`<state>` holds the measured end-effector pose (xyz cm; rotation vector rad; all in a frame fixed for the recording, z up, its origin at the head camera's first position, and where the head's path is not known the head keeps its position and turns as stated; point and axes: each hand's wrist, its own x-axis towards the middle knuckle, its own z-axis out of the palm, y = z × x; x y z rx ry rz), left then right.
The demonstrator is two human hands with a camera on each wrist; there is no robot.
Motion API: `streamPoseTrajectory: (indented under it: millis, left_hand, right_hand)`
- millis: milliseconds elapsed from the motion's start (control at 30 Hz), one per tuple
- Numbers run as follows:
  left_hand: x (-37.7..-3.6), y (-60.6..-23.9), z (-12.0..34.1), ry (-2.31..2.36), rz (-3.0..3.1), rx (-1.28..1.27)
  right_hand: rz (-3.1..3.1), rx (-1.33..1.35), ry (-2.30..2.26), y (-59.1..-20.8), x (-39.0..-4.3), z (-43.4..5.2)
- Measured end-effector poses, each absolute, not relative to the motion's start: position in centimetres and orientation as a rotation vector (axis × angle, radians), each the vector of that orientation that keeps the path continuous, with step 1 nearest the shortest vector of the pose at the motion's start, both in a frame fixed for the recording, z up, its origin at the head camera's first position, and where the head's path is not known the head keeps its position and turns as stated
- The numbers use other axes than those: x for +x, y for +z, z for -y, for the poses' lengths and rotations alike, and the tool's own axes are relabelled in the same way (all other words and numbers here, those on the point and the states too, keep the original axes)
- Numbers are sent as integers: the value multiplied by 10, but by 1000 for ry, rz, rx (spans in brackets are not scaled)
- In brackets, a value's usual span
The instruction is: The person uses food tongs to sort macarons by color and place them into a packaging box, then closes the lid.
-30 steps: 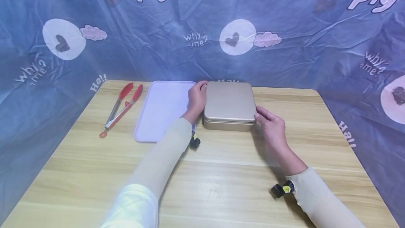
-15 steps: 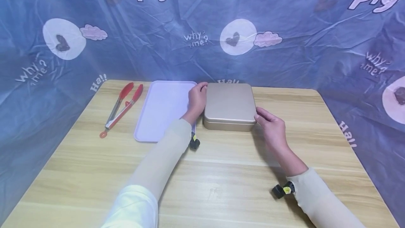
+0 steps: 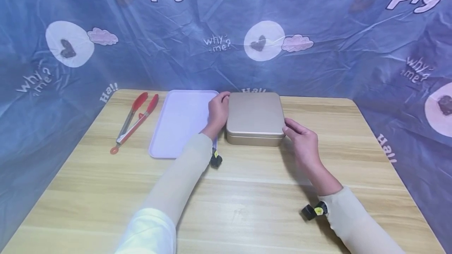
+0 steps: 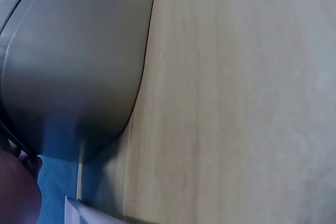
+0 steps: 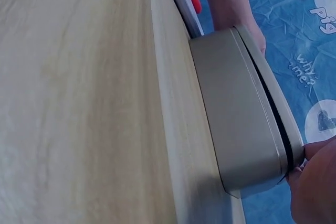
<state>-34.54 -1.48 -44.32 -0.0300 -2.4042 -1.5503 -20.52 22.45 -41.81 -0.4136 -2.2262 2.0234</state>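
A gold-coloured rectangular metal tin [image 3: 255, 141] stands at the back of the wooden table. Its lid [image 3: 255, 112] sits a little raised; a narrow dark gap between lid and body shows in the right wrist view. My left hand [image 3: 218, 111] grips the lid's left edge towards the back, its fingertips partly hidden behind the tin. At the right side near the front corner, my right hand [image 3: 304, 142] pinches the lid's edge between thumb and fingers. In the left wrist view the tin's side [image 4: 79, 66] fills the upper left.
Left of the tin lies a pale lilac tray [image 3: 183, 122], partly under my left forearm. Red-tipped tongs [image 3: 134, 122] lie spread further left. A blue printed cloth [image 3: 190, 66] hangs behind the table [image 3: 240, 207].
The lid settles down on the tin half a second ago, then its front edge rises slightly again. Both hands keep their places at the lid's sides.
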Motion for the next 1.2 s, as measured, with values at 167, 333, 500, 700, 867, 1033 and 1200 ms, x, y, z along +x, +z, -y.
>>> streamPoseTrajectory:
  millis: [167,333,500,700,867,1033,1200]
  left_hand:
    - [-346,-443,16,-1569,2408,-20]
    - [-346,-443,16,-1582,2400,-16]
    - [-347,-444,16,-1543,2425,-61]
    - [-347,-444,16,-1499,2451,-80]
    - [-346,-443,16,-1499,2444,-64]
    - [-345,-445,16,-1444,2474,-83]
    - [-345,-446,17,-1346,2497,-147]
  right_hand:
    - [2216,-423,2023,-418,-206,-223]
    - [2229,-420,2020,-419,-206,-224]
    - [2246,-425,2002,-419,-205,-224]
    - [2269,-431,1991,-417,-204,-224]
    - [2250,-438,2008,-416,-204,-224]
    - [2262,-431,1992,-418,-203,-224]
    - [2262,-410,1991,-421,-203,-224]
